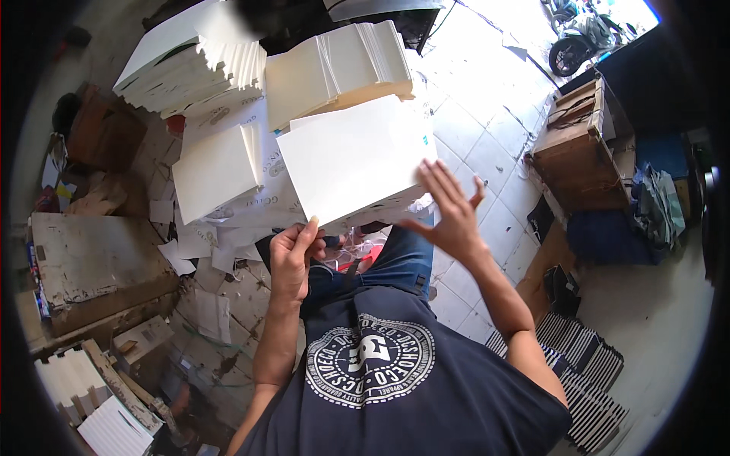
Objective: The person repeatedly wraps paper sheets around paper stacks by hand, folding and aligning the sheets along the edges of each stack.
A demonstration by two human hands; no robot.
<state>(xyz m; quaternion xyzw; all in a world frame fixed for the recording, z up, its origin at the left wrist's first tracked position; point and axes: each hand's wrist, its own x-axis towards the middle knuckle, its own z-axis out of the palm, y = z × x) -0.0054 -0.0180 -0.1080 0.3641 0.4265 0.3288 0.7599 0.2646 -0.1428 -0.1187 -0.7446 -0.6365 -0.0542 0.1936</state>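
Tiled floor (487,148) surrounds the paper-covered table (275,178). Your left hand (289,258) has its fingers pinching the near-left corner of the white sheet (357,156), which lies over the table before you, probably to steady it. Your right hand (456,213) is open, fingers spread by the sheet's right edge, perhaps for squaring; contact is unclear. Left of the sheet lies a small cream stack (213,171); just beyond it, a fanned stack (308,76), seemingly kept within reach.

A motorcycle (584,39) stands at upper right, beyond a wooden box (579,163); a bag (658,207) lies just beside the box.
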